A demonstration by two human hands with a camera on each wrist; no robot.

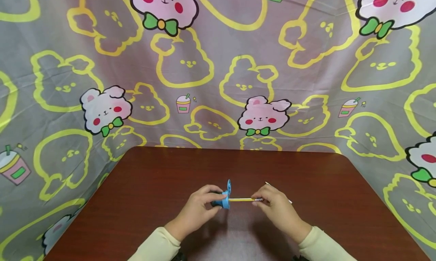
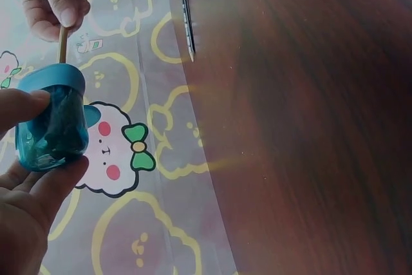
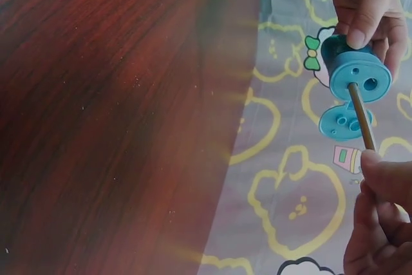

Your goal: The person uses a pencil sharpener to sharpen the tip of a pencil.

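My left hand (image 1: 199, 206) grips a blue pencil sharpener (image 1: 225, 201) with a see-through container, thumb on one side and fingers on the other. Its round lid (image 3: 346, 122) is flipped out, and the end face shows several holes. A yellow pencil (image 1: 241, 199) has one end in a hole of the sharpener. Near the pencil's other end, my right hand (image 1: 277, 208) pinches it between thumb and fingers. In the left wrist view the container (image 2: 56, 123) looks dark inside; its contents cannot be made out.
A second, dark patterned pencil (image 2: 187, 24) lies on the brown wooden table (image 1: 163, 177), partly behind my right hand in the head view. A grey cloth (image 1: 211, 49) with rabbit drawings hangs around the table's back and sides.
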